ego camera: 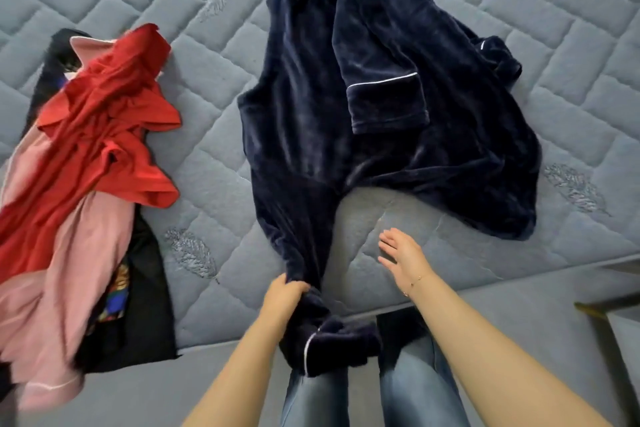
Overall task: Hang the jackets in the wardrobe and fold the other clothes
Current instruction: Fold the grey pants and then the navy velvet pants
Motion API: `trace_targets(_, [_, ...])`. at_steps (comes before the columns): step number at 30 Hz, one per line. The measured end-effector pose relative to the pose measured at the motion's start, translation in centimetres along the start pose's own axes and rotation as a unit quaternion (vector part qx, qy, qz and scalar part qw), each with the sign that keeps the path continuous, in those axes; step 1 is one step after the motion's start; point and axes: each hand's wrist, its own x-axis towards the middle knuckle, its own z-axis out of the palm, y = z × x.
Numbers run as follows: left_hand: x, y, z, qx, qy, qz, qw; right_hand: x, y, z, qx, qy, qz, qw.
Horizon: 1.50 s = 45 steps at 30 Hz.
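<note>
A dark navy plush robe (381,107) lies spread across the grey quilted mattress (207,156) at frame centre. The left hand (285,291) grips its sleeve at the lower centre; the right hand (403,260) hovers open-fingered beside it. At left lies a heap of red and pink clothes (86,166), perhaps over a black garment.

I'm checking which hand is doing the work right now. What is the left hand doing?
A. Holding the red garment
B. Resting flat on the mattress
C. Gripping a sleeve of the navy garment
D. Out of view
C: the left hand is closed around a bunched sleeve of the navy garment, while the right hand is open and holds nothing.
</note>
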Motion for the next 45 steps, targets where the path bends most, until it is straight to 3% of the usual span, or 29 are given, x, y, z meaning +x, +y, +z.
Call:
trace_targets(2, [-1.9, -1.9, 0.0, -0.006, -0.081, -0.066, 0.995, -0.9, 0.7, -0.5, 0.018, 0.003, 0.014, 1.000])
trace_targets(4, [-2.0, -2.1, -0.4, 0.022, -0.090, -0.065, 0.994, -1.5, 0.9, -0.9, 0.038, 0.007, 0.014, 0.999])
trace_targets(5, [-1.4, -1.6, -0.7, 0.018, -0.058, -0.035, 0.998, -1.6, 0.8, -1.1, 0.044, 0.008, 0.010, 0.999])
trace_targets(7, [0.0, 0.6, -1.5, -0.088, 0.012, 0.033, 0.995, -1.3, 0.3, -1.6, 0.064, 0.008, -0.002, 0.998])
trace_targets(10, [2.8, 5.6, -2.6, -0.218, 0.052, 0.065, 0.972, 0.5, -1.5, -2.5, 0.110, 0.009, -0.030, 0.993])
trace_targets(14, [7.8, 11.3, -2.2, -0.207, 0.054, 0.054, 0.975, 3.7, -6.3, -4.2, 0.244, 0.024, -0.050, 0.968])
trace_targets(17, [9.5, 14.0, -0.7, -0.118, 0.199, 0.040, 0.972, 5.6, -10.5, -5.7, 0.359, 0.053, -0.039, 0.931])
trace_targets(19, [9.4, 15.5, -0.1, -0.166, 0.188, 0.083, 0.964, 6.2, -12.7, -6.1, 0.383, 0.060, -0.017, 0.922])
trace_targets(21, [8.2, 16.6, -0.1, -0.306, 0.129, 0.113, 0.936, 6.3, -14.5, -6.1, 0.376, 0.064, 0.001, 0.924])
trace_targets(23, [6.4, 17.0, -1.2, -0.388, 0.156, 0.143, 0.897, 5.7, -16.8, -6.1, 0.366, 0.068, 0.002, 0.928])
trace_targets(27, [1.9, 15.3, -3.5, -0.483, 0.182, 0.218, 0.828, 2.6, -21.6, -7.2, 0.373, 0.002, -0.086, 0.924])
trace_targets(31, [-2.0, 9.5, -2.4, -0.510, 0.246, 0.203, 0.799, 0.5, -21.0, -9.0, 0.346, -0.033, -0.130, 0.928])
trace_targets(32, [-2.5, 7.6, -1.8, -0.498, 0.259, 0.178, 0.808, 0.3, -19.6, -9.5, 0.337, -0.014, -0.099, 0.936])
trace_targets(35, [-2.1, 1.6, 0.0, -0.431, 0.245, 0.063, 0.866, 1.0, -12.9, -11.0, 0.274, 0.151, -0.033, 0.949])
trace_targets(37, [-1.1, -1.6, 0.5, -0.361, 0.169, 0.004, 0.917, 2.2, -8.9, -12.3, 0.260, 0.163, 0.040, 0.951])
trace_targets(39, [-0.4, -3.2, 0.8, -0.279, 0.083, -0.026, 0.956, 2.9, -6.5, -12.8, 0.261, 0.153, 0.050, 0.952])
trace_targets(43, [-0.3, -3.1, 0.7, -0.273, -0.002, 0.057, 0.960, 3.8, -5.5, -12.9, 0.239, 0.176, -0.011, 0.955])
trace_targets(45, [-0.5, -2.0, 0.3, -0.290, 0.015, 0.113, 0.950, 3.6, -6.0, -13.0, 0.202, 0.203, -0.030, 0.958])
